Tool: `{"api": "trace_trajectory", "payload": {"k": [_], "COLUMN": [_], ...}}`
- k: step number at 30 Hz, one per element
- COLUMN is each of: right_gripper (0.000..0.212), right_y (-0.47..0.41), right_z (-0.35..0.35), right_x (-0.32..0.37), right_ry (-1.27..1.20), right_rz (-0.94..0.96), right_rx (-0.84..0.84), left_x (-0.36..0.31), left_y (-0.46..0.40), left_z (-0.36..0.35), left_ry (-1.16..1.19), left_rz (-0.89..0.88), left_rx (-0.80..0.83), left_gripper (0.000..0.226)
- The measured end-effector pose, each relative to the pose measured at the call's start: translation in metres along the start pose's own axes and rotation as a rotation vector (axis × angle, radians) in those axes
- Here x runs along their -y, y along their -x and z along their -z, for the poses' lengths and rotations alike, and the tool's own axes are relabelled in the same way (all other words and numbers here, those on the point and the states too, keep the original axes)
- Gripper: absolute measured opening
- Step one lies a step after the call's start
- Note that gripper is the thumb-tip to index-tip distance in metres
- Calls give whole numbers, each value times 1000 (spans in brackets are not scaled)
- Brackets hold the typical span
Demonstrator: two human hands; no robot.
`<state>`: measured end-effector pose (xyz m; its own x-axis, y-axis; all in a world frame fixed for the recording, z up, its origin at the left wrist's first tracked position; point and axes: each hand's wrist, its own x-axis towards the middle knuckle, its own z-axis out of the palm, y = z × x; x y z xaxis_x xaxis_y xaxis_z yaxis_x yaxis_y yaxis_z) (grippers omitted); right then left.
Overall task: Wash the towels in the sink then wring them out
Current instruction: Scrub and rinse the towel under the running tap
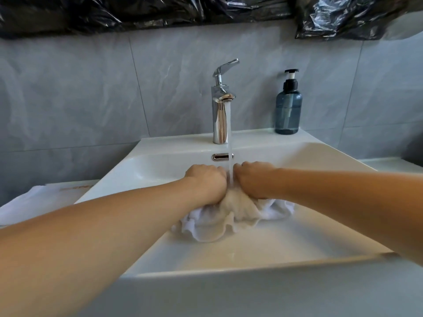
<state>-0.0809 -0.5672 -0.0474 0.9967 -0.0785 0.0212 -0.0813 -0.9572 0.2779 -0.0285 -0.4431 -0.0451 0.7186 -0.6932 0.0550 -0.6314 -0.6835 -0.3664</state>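
Both hands, left hand and right hand, grip a bunched, wet white towel under running water.

a blue-grey pump soap bottle stands at the back right, grey wall tiles behind, crinkled black plastic sheeting above.

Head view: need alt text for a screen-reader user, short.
Two bare hands, left hand and right hand, grip a bunched white towel under running water from a chrome faucet in a white sink. A blue soap dispenser stands on the sink's back ledge; another white cloth lies left of the sink.
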Motion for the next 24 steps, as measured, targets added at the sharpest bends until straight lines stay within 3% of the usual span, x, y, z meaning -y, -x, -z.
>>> {"api": "trace_trajectory", "payload": {"k": [4,9,12,14,17,18,20,24], "right_gripper": [25,23,26,30,45,49,46,39], "right_y": [7,32,50,62,68,68,66,64], "right_z": [10,52,69,71,57,51,42,35], "right_x": [-6,-29,-26,-19,-4,4,13,8], "right_ry": [-14,25,17,-4,-77,-41,76,132], "right_rz": [-22,-2,13,61,106,125,172,147], "right_rx": [-155,-538,-582,-391,155,268,325,186], "left_x": [0,30,38,40,31,25,17,17], "left_y": [-1,23,46,54,52,51,47,45], "left_z": [9,43,53,50,36,31,25,33], "left_ry": [56,259,288,297,345,336,253,294], "left_rz": [33,23,-38,-60,-65,-78,-112,-141], "left_rx": [-69,-481,-571,-474,-70,63,232,296], "left_gripper": [35,18,18,18,16,20,26,37]}}
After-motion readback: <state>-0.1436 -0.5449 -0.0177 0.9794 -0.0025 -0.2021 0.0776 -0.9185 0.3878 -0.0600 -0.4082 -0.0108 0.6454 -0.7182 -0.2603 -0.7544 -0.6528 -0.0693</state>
